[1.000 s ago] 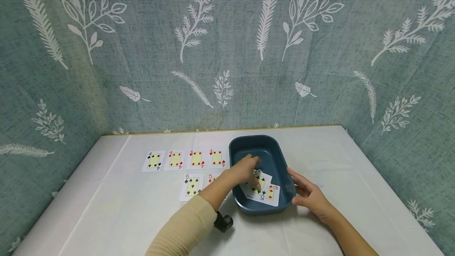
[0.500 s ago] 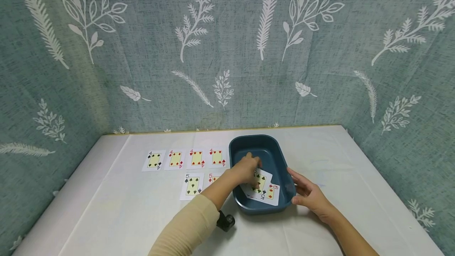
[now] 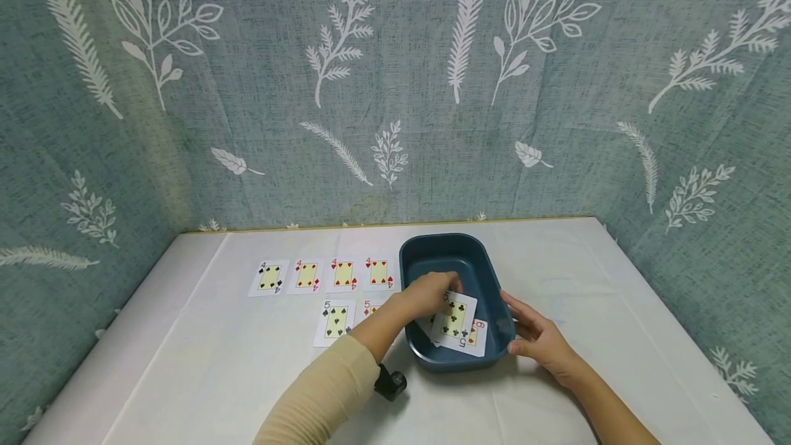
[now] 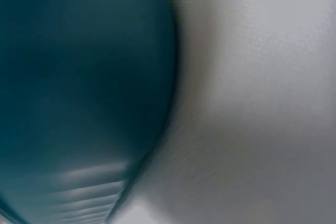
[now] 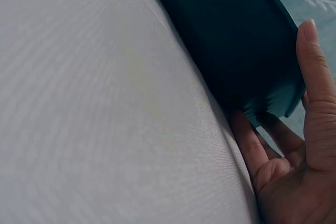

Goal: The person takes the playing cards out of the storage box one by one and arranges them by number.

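In the head view, my left hand [image 3: 434,292] reaches over the left rim of a dark blue plastic tub [image 3: 446,244] and pinches the top of a five of clubs playing card [image 3: 456,319]. Under that card lie a six of diamonds [image 3: 479,339] and at least one other, mostly covered. My right hand [image 3: 539,336] steadies the tub's right end; the right wrist view has its thumb [image 5: 317,72] along the rim and its other fingers curled against the wall. The left wrist view holds only the tub's outer wall [image 4: 89,77] and white cloth.
Left of the tub, face-up cards form a row of fours, with a four of spades [image 3: 269,278] leftmost. Below them lie a five of spades [image 3: 335,323] and a red five [image 3: 372,307], partly behind my left forearm. A patterned cloth [image 3: 346,156] hangs behind the white-covered table [image 3: 204,356].
The fingers of my left hand have closed on the five of clubs. That card has shifted slightly right and turned more upright over the six of diamonds. My right hand stays put.
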Available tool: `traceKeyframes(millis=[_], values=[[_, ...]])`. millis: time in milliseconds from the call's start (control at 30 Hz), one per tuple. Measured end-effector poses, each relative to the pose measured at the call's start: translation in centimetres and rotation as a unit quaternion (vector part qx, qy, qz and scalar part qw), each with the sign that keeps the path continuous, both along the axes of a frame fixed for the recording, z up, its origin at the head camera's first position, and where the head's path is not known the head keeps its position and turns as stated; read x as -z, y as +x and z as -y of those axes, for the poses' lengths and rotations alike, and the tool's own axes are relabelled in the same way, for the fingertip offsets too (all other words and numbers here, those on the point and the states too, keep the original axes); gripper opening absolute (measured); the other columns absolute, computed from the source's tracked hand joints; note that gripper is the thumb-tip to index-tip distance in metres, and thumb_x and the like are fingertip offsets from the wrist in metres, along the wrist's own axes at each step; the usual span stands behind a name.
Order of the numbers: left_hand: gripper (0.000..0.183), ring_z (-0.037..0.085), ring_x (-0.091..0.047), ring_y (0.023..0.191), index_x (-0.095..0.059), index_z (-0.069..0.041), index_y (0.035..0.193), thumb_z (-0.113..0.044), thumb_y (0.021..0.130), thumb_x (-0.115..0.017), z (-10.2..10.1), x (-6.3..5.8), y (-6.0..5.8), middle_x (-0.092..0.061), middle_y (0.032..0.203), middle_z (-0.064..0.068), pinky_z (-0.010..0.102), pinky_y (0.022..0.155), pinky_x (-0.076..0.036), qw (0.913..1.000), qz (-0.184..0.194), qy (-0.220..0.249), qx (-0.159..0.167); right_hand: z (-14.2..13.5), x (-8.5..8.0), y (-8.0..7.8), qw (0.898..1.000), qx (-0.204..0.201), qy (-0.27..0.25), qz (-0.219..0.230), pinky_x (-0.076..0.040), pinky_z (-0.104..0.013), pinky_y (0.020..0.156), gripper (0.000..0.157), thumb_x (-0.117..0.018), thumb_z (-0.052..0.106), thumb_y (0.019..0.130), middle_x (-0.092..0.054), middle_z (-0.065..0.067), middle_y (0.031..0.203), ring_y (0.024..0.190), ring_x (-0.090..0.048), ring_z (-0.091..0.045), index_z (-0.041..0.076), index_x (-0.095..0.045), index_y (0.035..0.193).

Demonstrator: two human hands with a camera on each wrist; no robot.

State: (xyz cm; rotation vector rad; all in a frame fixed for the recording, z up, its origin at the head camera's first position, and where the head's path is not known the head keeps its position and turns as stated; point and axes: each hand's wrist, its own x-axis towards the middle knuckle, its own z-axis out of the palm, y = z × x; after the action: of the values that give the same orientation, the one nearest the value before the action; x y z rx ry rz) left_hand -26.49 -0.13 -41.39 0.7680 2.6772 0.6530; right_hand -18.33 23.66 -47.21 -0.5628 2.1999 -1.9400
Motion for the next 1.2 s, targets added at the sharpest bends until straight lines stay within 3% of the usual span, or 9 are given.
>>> traceKeyframes(millis=[267, 533, 633, 933, 1067, 1200], values=[[0.036, 0.013, -0.057, 0.091, -0.060, -0.014, 0.113, -0.001, 0.082, -0.071, 0.2, -1.0, -0.1, -0.061, 0.116, 0.007, 0.022, 0.067, -0.050, 0.9952, 0.051, 0.083, 0.014, 0.0, 0.0, 0.0, 1.000, -0.010, -0.005, -0.009, -0.042, -0.015, 0.092, 0.077, -0.071, 0.021, 0.085, -0.035, -0.037, 0.140, 0.110, -0.057, -0.006, 0.007, -0.029, 0.148], [0.034, 0.011, -0.060, 0.080, -0.062, -0.008, 0.120, 0.000, 0.087, -0.064, 1.0, -2.2, -0.3, -0.059, 0.119, 0.011, 0.023, 0.063, -0.053, 0.9808, 0.109, 0.157, 0.037, 0.0, -0.3, 0.0, 1.000, -0.003, 0.004, -0.003, -0.041, -0.014, 0.092, 0.077, -0.072, 0.020, 0.085, -0.033, -0.036, 0.141, 0.110, -0.056, -0.004, 0.007, -0.030, 0.148], [0.034, 0.011, -0.058, 0.077, -0.061, -0.009, 0.123, -0.003, 0.090, -0.062, 1.3, -2.4, -0.2, -0.060, 0.116, 0.009, 0.023, 0.064, -0.051, 0.9799, 0.100, 0.169, 0.039, 0.0, -0.3, 0.0, 1.000, -0.002, 0.004, -0.001, -0.041, -0.014, 0.092, 0.077, -0.072, 0.020, 0.085, -0.033, -0.036, 0.141, 0.109, -0.056, -0.004, 0.006, -0.030, 0.148], [0.033, 0.014, -0.051, 0.085, -0.062, -0.013, 0.123, -0.005, 0.090, -0.062, 2.7, -3.3, 0.2, -0.060, 0.117, 0.008, 0.024, 0.071, -0.042, 0.9863, 0.018, 0.162, 0.026, 0.0, -0.2, 0.0, 1.000, -0.002, -0.002, 0.000, -0.042, -0.014, 0.092, 0.078, -0.072, 0.023, 0.085, -0.033, -0.036, 0.141, 0.110, -0.056, -0.005, 0.008, -0.030, 0.148], [0.033, 0.013, -0.046, 0.070, -0.061, -0.010, 0.122, -0.003, 0.090, -0.062, 3.6, -3.6, 0.4, -0.060, 0.100, 0.007, 0.022, 0.062, -0.039, 0.9830, 0.017, 0.181, 0.027, -0.1, -0.1, 0.0, 1.000, -0.005, -0.004, -0.005, -0.042, -0.015, 0.092, 0.078, -0.072, 0.024, 0.084, -0.033, -0.037, 0.141, 0.110, -0.057, -0.005, 0.007, -0.030, 0.148], [0.034, 0.013, -0.036, 0.058, -0.061, -0.010, 0.123, -0.002, 0.090, -0.061, 4.7, -3.9, 0.4, -0.050, 0.074, 0.003, 0.022, 0.054, -0.033, 0.9781, 0.030, 0.206, 0.008, -0.1, -0.1, 0.0, 1.000, -0.011, -0.009, -0.009, -0.042, -0.015, 0.092, 0.078, -0.072, 0.023, 0.085, -0.032, -0.038, 0.140, 0.110, -0.057, -0.006, 0.007, -0.030, 0.148]])
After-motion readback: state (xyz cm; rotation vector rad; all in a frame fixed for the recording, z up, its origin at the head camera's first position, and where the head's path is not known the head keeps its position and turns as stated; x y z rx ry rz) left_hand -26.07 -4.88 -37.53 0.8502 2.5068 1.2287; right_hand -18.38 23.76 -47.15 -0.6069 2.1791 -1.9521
